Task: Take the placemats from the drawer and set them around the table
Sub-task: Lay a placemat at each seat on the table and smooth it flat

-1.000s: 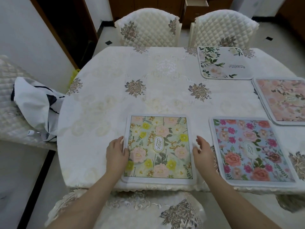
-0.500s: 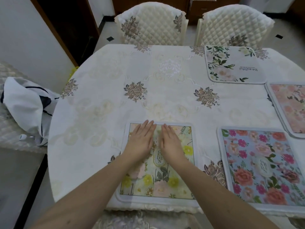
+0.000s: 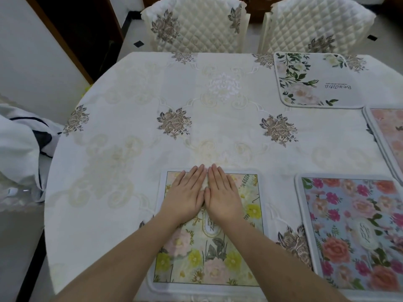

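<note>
A green and yellow floral placemat (image 3: 235,256) lies flat at the near edge of the table (image 3: 122,162). My left hand (image 3: 187,196) and my right hand (image 3: 221,196) press flat on its far half, side by side, fingers straight and reaching its far edge. To its right lies a blue placemat with pink and orange roses (image 3: 353,232). A pink placemat (image 3: 390,136) is at the right edge, partly cut off. At the far right sits a white placemat with green leaves (image 3: 314,81).
The table wears a cream embroidered cloth. Two quilted chairs (image 3: 196,29) (image 3: 316,25) stand at the far side. A white and black cloth (image 3: 24,147) is draped over a seat at the left. A dark doorway (image 3: 76,29) is at the far left.
My hands moved from the placemat's left and right sides onto its top, met in the middle, then slid forward to its far edge. The camera moved closer over the table.
</note>
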### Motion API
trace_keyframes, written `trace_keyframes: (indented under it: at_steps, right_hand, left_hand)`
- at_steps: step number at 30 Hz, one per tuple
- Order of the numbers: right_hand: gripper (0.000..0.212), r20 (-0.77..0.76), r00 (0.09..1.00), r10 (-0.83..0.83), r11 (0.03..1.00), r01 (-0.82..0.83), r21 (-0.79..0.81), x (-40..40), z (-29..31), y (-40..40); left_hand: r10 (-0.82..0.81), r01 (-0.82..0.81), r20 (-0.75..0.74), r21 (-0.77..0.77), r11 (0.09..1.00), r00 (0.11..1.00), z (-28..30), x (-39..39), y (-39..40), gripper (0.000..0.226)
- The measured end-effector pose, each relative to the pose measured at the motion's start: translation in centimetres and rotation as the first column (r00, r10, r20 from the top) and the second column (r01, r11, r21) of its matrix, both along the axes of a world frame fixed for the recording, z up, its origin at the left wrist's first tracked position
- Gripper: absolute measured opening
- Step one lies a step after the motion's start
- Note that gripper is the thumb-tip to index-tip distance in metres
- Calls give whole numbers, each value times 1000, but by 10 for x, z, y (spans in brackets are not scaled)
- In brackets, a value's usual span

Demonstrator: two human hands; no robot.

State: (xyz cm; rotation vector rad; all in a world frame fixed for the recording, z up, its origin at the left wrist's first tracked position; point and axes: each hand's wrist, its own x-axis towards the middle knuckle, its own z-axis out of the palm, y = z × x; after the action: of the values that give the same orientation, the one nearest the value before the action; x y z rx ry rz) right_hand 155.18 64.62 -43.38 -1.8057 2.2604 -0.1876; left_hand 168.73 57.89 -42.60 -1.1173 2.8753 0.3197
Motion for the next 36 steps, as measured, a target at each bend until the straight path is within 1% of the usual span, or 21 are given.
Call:
trace_keyframes:
  at_steps: [6,11,16,19,25,28,30,31,32,34,36]
  right_hand:
    - [60,1,999,-49,999,49,15,-14,7,4]
    - [59,-10,990,-143,989,143,-33,-42,11,18]
    - [65,-4,977,-212,977,212,33,-73,9,33]
    - [66,6,975,-221,974,221,46,-86,9,40]
    - [64,-36,976,-215,975,216,58,-91,11,45]
    - [64,-81,968,-239,966,246,82,-92,12,50]
    - [61,-78,960,-270,958,276,81,-85,14,50]
    - [60,-54,958,-281,956,284,70,-75,16,50]
    - [59,-24,960,-279,958,280,52,-61,17,49]
    - [57,18,974,-224,975,224,17,-26,18,50]
    - [56,24,987,-159,987,159,-5,8,17,55]
  left_hand:
    - [62,-62,28,7,998,998,1,0,1,66]
    - [104,-105,47,15,994,993,1,4,-1,69]
    - [168,-170,40,29,985,985,-2,11,-4,74]
    - [189,-189,61,0,982,980,-3,27,-5,76]
    - [256,-258,35,51,965,966,1,59,-3,75]
    - [229,-232,71,37,972,971,3,73,-5,71]
    - [216,-218,105,17,976,971,8,74,-8,68]
    - [232,-234,99,5,972,968,11,70,-7,65]
    - [258,-259,73,-1,966,963,14,62,-4,62]
    - [290,-290,6,37,956,957,19,42,13,58]
    - [269,-265,-57,70,962,962,18,24,39,57]
